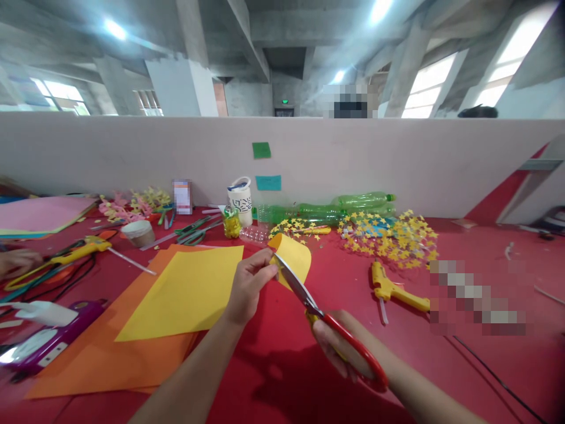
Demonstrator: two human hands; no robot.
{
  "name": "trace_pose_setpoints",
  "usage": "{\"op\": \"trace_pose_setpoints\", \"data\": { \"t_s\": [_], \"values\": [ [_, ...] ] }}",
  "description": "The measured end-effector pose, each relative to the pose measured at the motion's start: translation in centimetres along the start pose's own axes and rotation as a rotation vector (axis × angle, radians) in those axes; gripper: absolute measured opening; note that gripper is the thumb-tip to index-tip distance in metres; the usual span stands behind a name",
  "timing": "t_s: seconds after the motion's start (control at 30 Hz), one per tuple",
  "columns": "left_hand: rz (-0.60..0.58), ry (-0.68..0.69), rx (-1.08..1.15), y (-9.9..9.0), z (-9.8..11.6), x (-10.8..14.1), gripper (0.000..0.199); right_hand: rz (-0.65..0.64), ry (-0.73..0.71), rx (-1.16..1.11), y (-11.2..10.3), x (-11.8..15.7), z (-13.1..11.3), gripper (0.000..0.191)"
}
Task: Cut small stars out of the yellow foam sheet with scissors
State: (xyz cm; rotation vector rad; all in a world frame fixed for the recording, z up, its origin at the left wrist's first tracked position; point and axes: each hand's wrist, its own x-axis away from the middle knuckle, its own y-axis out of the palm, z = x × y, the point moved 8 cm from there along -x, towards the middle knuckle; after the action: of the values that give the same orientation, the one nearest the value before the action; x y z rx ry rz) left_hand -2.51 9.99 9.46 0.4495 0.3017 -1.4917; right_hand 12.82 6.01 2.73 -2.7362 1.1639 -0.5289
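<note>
Between the thumb and fingers of my left hand (249, 285) is pinched one edge of a curled piece of yellow paper (295, 258). My right hand (331, 341) is closed round the red handles of a pair of scissors (300, 288). Their metal blades point up and left, and the tips reach the paper right beside my left fingertips. Whether the blades have cut into it I cannot tell. Just left of my left hand lies a flat yellow sheet (189, 294) on top of orange sheets (101, 365).
A yellow glue gun (392, 288) lies at right, its cord trailing forward. Yellow paper stars (406, 238) and green plastic bottles (318, 213) sit along the partition (176, 147). At left are a purple power strip (57, 341), another glue gun (82, 250) and another person's hand (17, 263).
</note>
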Motion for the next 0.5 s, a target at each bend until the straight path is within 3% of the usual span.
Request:
{"op": "trace_pose_setpoints", "data": {
  "t_s": [0.17,0.4,0.43,0.5],
  "values": [
    [-0.060,-0.029,0.144,0.1,0.6,-0.1,0.017,0.035,-0.102,-0.056,-0.1,-0.1,-0.4,0.051],
    [-0.248,-0.435,0.520,0.1,-1.7,0.8,0.006,0.326,-0.300,-0.221,-3.7,0.1,-0.6,0.042],
    [-0.333,-0.469,0.537,0.7,-1.9,1.3,0.005,0.375,-0.298,-0.220,-4.3,0.0,-0.5,0.042],
    [-0.623,-0.547,0.578,3.2,-1.9,2.9,0.013,0.452,-0.261,-0.192,-5.3,-0.2,-0.4,0.042]
  ]
}}
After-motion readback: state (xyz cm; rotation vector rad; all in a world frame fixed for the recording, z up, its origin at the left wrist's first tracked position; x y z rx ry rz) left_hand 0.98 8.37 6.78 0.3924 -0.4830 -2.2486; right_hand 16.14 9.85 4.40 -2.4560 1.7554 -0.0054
